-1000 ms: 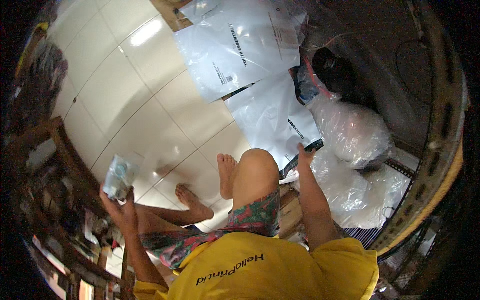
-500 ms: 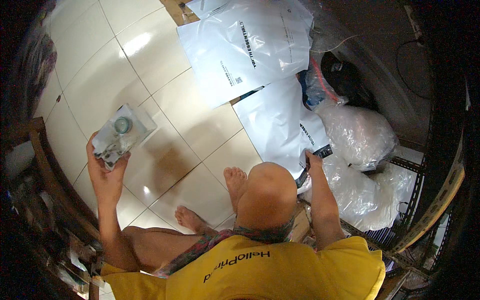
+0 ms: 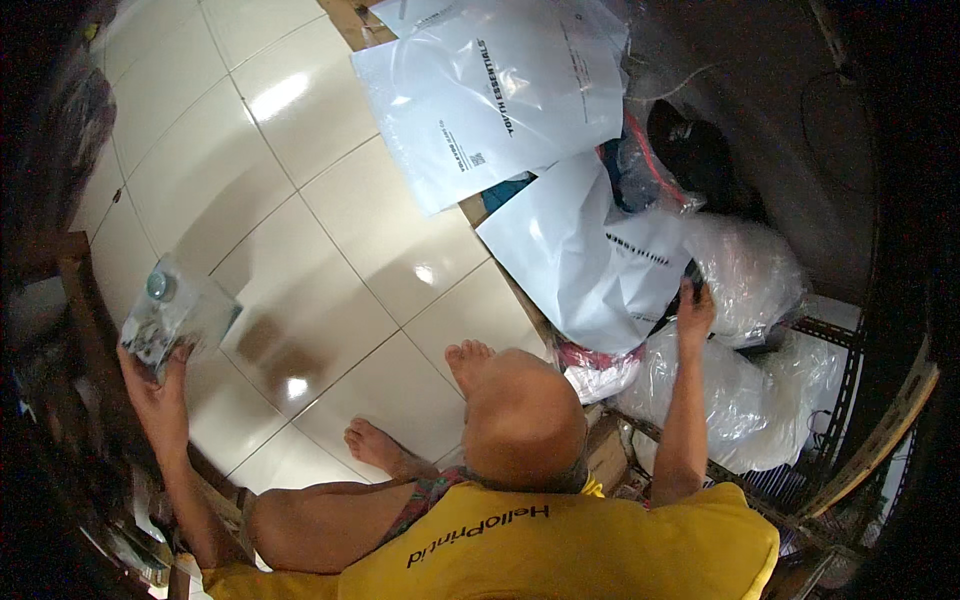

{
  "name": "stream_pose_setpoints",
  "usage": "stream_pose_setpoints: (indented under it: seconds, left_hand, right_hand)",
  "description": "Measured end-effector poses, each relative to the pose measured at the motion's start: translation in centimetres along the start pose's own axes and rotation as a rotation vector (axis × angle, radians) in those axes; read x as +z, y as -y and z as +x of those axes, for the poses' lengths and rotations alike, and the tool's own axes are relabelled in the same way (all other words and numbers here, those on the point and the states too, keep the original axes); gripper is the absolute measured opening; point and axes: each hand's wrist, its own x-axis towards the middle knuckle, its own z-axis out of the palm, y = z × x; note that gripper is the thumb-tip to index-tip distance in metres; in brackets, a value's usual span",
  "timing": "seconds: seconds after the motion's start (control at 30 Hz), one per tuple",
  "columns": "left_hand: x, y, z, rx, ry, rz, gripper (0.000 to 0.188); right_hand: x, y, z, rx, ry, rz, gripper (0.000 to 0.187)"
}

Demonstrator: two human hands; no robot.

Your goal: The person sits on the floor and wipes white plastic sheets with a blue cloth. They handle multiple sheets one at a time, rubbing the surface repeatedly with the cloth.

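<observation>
At the left, my left hand (image 3: 158, 400) is wrapped round the lower part of a clear, box-shaped plastic bottle (image 3: 195, 315) with a blue-green cap, held above the tiled floor. My right hand (image 3: 696, 312) pinches the dark edge of a white plastic bag (image 3: 585, 255) with black print. That bag is creased and lies over other bagged things, its near right edge pulled toward the right. Beyond it, a second white plastic bag (image 3: 440, 120) lies flat. A clear-wrapped bundle (image 3: 600, 365), partly reddish, shows below the held bag's near edge.
Clear plastic bundles (image 3: 745, 265) and more clear wrapping (image 3: 710, 385) are heaped at the right, beside a perforated metal rack (image 3: 845, 400). A black object (image 3: 690, 150) sits at the far right. Glossy tiles (image 3: 330, 250) cover the floor around my bare feet.
My left hand has carried the bottle left and nearer to me. My right hand has moved right and farther away with the bag's edge, uncovering the reddish bundle.
</observation>
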Motion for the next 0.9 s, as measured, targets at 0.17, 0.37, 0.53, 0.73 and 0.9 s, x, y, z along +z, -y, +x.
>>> stream_pose_setpoints:
  seconds: [0.17, 0.37, 0.53, 0.73, 0.9]
  left_hand:
    - [0.4, 2.6, -1.6, 0.055, -0.137, -0.075, 0.063]
    - [-0.3, 0.3, -5.8, 0.003, -0.275, -0.019, 0.075]
    - [-5.6, -0.5, -12.5, -0.19, -0.488, -0.128, 0.093]
    - [-10.0, 0.0, -17.0, -0.253, -0.652, 0.158, 0.1]
    - [-11.0, -0.3, -18.0, -0.338, -0.598, 0.305, 0.099]
  right_hand:
    - [-10.7, 17.1, 3.8, -0.3, 0.527, 0.323, 0.033]
    - [-6.2, 35.8, 2.6, -1.101, 0.996, 0.567, 0.036]
    - [-1.7, 48.4, -2.6, -1.273, 0.95, 1.188, 0.042]
    - [-4.4, 51.3, -2.7, -0.517, 1.38, 2.038, 0.019]
    - [5.8, 47.1, -3.1, -0.049, 1.022, 2.054, 0.023]
